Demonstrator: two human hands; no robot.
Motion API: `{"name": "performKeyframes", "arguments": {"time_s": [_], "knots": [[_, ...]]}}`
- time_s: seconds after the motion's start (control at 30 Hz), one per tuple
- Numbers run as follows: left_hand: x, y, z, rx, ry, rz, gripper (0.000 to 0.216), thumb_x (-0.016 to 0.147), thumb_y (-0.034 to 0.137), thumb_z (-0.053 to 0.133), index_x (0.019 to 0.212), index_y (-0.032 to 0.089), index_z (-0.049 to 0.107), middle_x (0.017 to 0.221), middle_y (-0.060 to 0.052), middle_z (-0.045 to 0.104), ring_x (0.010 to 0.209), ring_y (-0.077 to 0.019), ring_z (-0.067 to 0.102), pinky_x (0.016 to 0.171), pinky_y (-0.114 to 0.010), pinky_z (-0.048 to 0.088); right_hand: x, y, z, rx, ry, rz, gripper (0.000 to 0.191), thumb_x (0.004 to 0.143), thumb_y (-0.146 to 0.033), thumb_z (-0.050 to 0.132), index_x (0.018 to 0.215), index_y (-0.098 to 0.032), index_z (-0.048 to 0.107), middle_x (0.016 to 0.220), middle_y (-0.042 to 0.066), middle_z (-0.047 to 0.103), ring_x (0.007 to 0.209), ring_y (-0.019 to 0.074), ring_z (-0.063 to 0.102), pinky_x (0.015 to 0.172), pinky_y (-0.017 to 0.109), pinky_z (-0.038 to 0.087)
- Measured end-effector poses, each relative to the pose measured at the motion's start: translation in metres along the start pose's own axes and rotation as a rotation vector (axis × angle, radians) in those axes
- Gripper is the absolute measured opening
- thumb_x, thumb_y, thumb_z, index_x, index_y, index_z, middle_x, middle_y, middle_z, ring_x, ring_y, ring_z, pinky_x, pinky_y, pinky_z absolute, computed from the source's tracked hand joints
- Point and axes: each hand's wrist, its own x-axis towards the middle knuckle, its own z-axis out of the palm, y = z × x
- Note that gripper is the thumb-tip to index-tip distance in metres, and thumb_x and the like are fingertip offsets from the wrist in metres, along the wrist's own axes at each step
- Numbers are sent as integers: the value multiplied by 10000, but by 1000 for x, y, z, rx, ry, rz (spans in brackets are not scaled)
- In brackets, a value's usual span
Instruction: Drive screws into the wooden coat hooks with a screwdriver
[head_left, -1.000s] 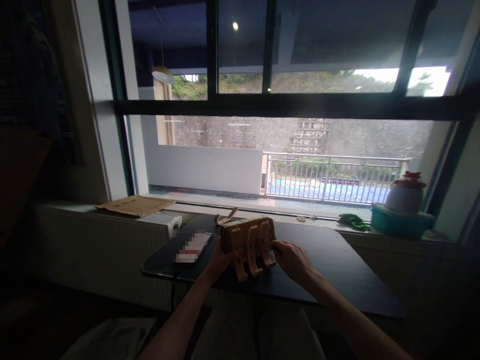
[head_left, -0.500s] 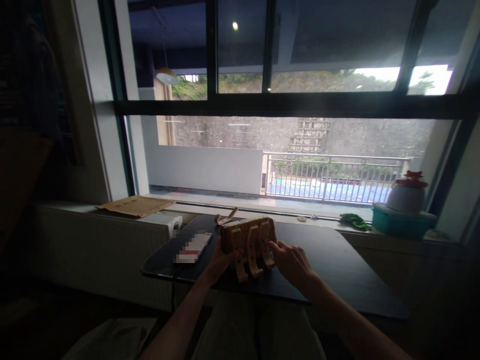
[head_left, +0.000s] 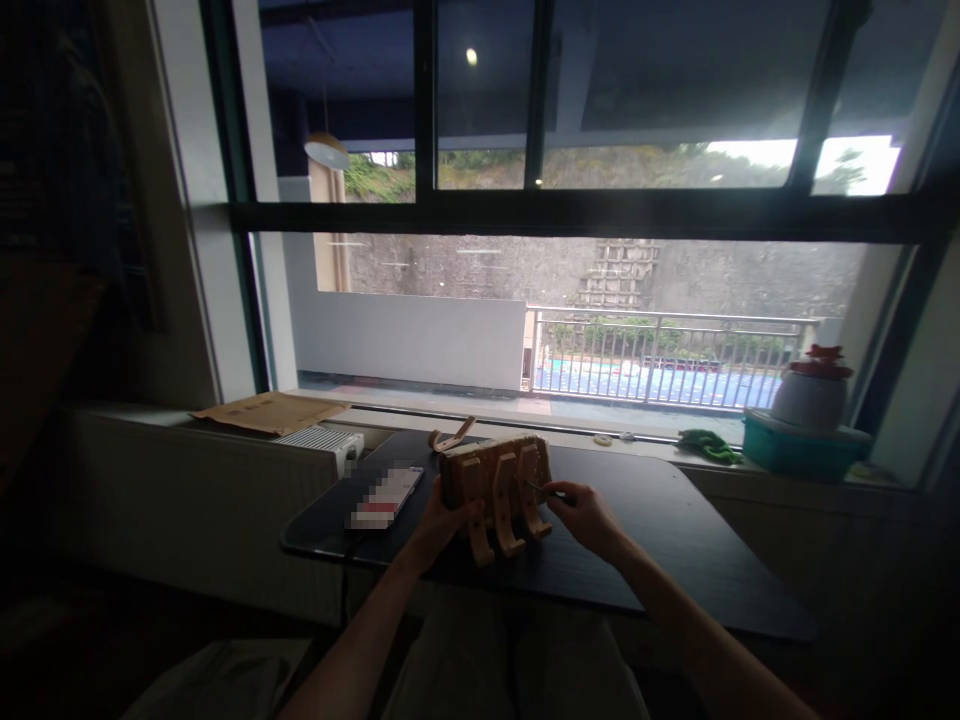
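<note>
A wooden board with three hooks stands tilted on the dark table. My left hand grips the board's left end and holds it up. My right hand pinches a thin small tool, whose tip touches the board beside the right hook. A loose wooden hook lies on the table just behind the board.
A phone lies on the table's left part. On the window sill are a cardboard sheet, a white device, a green item and a teal box with a jar on it.
My right hand pulled in close to the board half a second ago, then drew back a little to the right with the tool tip still at the right hook.
</note>
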Motion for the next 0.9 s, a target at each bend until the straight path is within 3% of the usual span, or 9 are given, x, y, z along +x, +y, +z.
{"name": "performKeyframes", "arguments": {"time_s": [0.37,0.7,0.9], "knots": [[1,0,2,-9,5,5,697,555,297,811,1154,165,481,1090,-78,642,1062,-295,597,869,-377,508,-12,-32,-8,-210,-41,-61,239,913,-330,538,1061,-154,603,1031,53,630,895,173,613,796,386,510],[-1,5,2,-2,9,0,661,550,301,816,1119,172,506,1083,-78,655,1066,-304,598,856,-377,511,0,-10,-4,-57,-8,50,288,923,-360,517,1123,-165,585,1063,59,625,883,169,616,769,367,523],[0,0,1,-6,5,9,667,561,311,811,1137,179,503,1088,-74,657,1043,-292,614,860,-384,512,-2,-8,-9,-44,13,68,279,879,-341,546,1095,-166,572,835,14,643,705,144,597,639,294,472]]}}
